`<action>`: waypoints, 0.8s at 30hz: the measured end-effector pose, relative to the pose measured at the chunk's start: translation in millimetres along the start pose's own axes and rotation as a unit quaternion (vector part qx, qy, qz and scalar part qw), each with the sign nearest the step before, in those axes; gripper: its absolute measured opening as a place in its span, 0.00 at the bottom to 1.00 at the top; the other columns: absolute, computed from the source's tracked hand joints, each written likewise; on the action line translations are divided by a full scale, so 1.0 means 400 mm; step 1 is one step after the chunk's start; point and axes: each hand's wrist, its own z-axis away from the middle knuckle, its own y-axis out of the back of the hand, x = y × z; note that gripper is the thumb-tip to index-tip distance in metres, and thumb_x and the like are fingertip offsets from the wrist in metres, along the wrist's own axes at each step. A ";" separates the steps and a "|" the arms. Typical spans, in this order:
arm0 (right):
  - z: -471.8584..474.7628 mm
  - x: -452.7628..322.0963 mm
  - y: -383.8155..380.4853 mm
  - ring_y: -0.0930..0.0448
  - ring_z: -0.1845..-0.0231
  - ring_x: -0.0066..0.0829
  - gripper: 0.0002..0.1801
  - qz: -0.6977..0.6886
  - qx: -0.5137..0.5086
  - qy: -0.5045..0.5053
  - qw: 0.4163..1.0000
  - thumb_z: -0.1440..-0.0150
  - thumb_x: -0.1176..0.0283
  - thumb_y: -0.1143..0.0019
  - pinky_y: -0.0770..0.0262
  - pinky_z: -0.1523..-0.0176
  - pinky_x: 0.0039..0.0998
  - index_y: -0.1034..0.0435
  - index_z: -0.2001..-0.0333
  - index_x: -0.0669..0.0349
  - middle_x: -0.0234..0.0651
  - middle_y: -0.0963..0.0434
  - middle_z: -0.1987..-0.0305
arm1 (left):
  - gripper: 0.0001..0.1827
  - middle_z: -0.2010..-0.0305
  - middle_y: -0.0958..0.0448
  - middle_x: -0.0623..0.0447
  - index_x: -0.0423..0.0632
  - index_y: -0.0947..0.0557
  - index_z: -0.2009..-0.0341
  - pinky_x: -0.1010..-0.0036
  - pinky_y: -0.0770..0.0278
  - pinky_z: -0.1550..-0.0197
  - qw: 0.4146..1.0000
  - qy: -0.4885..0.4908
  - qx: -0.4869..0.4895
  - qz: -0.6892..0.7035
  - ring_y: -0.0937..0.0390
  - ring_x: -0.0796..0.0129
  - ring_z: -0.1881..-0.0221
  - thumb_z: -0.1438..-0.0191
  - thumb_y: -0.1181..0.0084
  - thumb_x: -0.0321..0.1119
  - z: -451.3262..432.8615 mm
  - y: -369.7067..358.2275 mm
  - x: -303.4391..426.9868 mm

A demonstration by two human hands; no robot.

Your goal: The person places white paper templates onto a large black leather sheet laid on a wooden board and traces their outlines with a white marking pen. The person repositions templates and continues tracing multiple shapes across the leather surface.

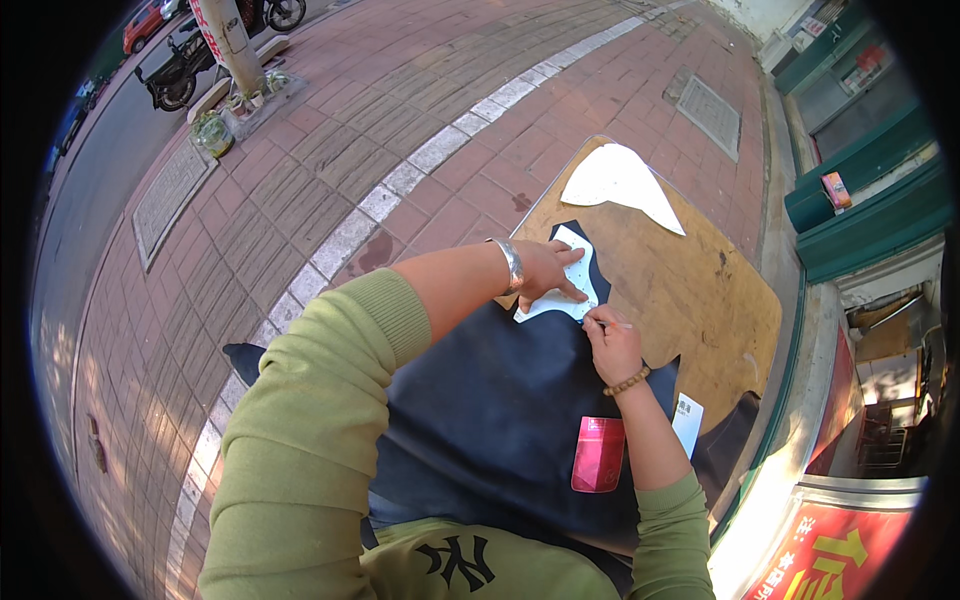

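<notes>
My left hand (549, 271), with a silver bracelet at its wrist, presses a small white paper pattern piece (575, 262) flat with spread fingers. Under that piece lies a large sheet of black leather-like material (480, 390), which covers the near part of the table and drapes towards me. My right hand (615, 346), wearing a wooden bead bracelet, grips a thin pen-like tool (616, 324) near the lower right edge of the pattern; its tip is too small to make out. A larger white pattern piece (619, 180) rests on the far end of the wooden table (675, 277).
On the black sheet lies a red and pink packet (598, 454); a white card (686, 424) is right of my right forearm. A dark scrap (726, 439) sits at the table's right edge. A green-framed storefront (847, 232) stands close at right, brick pavement (315, 172) at left.
</notes>
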 end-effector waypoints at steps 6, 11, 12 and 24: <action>0.002 0.021 0.005 0.22 0.64 0.44 0.06 -0.020 -0.011 -0.008 1.000 0.42 0.70 0.49 0.28 0.61 0.39 0.29 0.69 0.61 0.41 0.23 0.70 | 0.57 0.23 0.66 0.45 0.85 0.38 0.35 0.63 0.43 0.30 1.000 0.001 -0.003 -0.005 0.60 0.50 0.25 0.68 0.23 0.31 0.000 0.002 0.001; -0.001 0.026 0.008 0.22 0.66 0.43 0.07 -0.043 -0.027 -0.025 0.998 0.41 0.70 0.50 0.28 0.61 0.38 0.30 0.69 0.61 0.40 0.23 0.71 | 0.57 0.23 0.67 0.46 0.85 0.37 0.35 0.63 0.43 0.30 1.000 0.001 0.000 -0.001 0.61 0.50 0.25 0.68 0.23 0.31 0.000 0.000 0.000; -0.001 0.027 0.009 0.22 0.66 0.42 0.07 -0.044 -0.023 -0.015 0.999 0.41 0.70 0.50 0.28 0.62 0.38 0.30 0.69 0.61 0.40 0.23 0.71 | 0.57 0.23 0.67 0.46 0.85 0.37 0.35 0.63 0.43 0.30 1.000 0.002 -0.001 0.001 0.61 0.50 0.25 0.68 0.23 0.31 0.000 -0.001 -0.001; -0.021 0.065 0.005 0.20 0.70 0.40 0.09 -0.064 -0.006 -0.030 0.997 0.40 0.68 0.50 0.27 0.65 0.37 0.29 0.68 0.61 0.40 0.22 0.74 | 0.57 0.23 0.66 0.45 0.86 0.38 0.35 0.62 0.43 0.30 1.000 0.000 -0.003 0.000 0.61 0.50 0.25 0.68 0.23 0.32 -0.002 0.000 0.000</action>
